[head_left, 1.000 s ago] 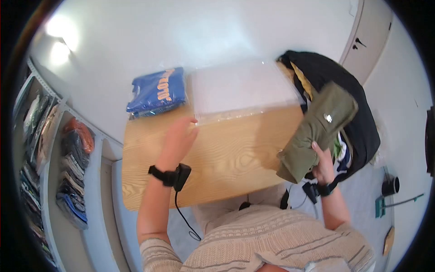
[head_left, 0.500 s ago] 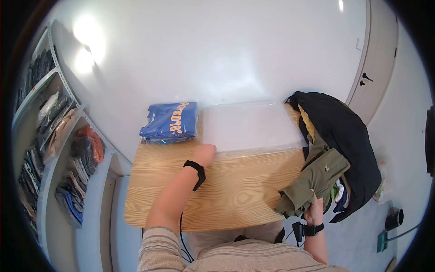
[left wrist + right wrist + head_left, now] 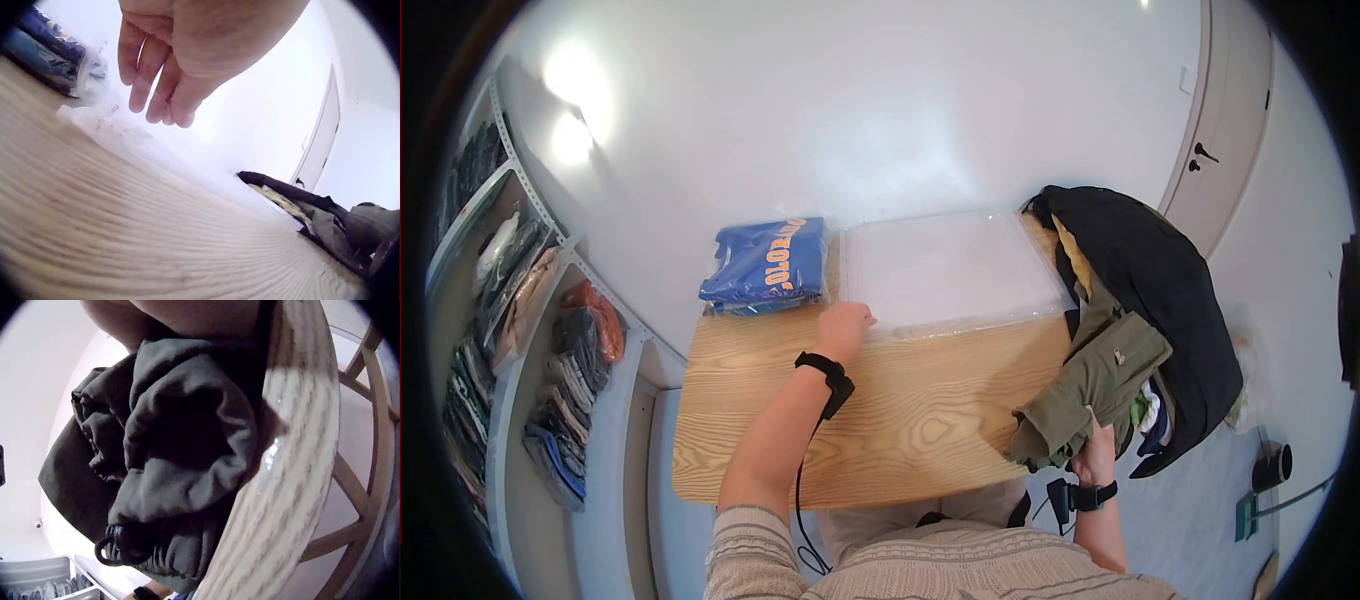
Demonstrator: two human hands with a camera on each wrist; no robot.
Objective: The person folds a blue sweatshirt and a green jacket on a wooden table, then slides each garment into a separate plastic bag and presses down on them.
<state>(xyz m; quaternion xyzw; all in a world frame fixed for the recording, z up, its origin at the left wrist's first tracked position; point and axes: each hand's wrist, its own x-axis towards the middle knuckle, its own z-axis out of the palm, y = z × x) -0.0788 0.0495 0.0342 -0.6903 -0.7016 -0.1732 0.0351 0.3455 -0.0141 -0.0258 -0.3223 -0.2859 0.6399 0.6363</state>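
Note:
My right hand [image 3: 1095, 455] grips a folded olive-green garment [image 3: 1105, 375] at the table's right front edge. In the right wrist view, a gathered round opening of the olive-green garment [image 3: 187, 494] faces the camera, with a black cord loop [image 3: 112, 547] below it. My left hand [image 3: 845, 330] is at the near left corner of a flat stack of clear plastic bags [image 3: 950, 270]. In the left wrist view, its fingers [image 3: 150, 78] point down with thumb and forefinger close together, over the plastic [image 3: 119, 131]; I cannot tell whether they pinch it.
A bagged blue garment with orange letters [image 3: 770, 265] lies at the table's back left. On the right, a large black garment [image 3: 1160, 310] drapes past the table edge, with other clothes beneath it. Shelves of bagged clothes [image 3: 565, 390] stand to the left.
My right hand has lowered the olive-green garment from mid-air onto the table's right edge. My left hand has moved forward and right to the plastic bags' corner, then stayed there.

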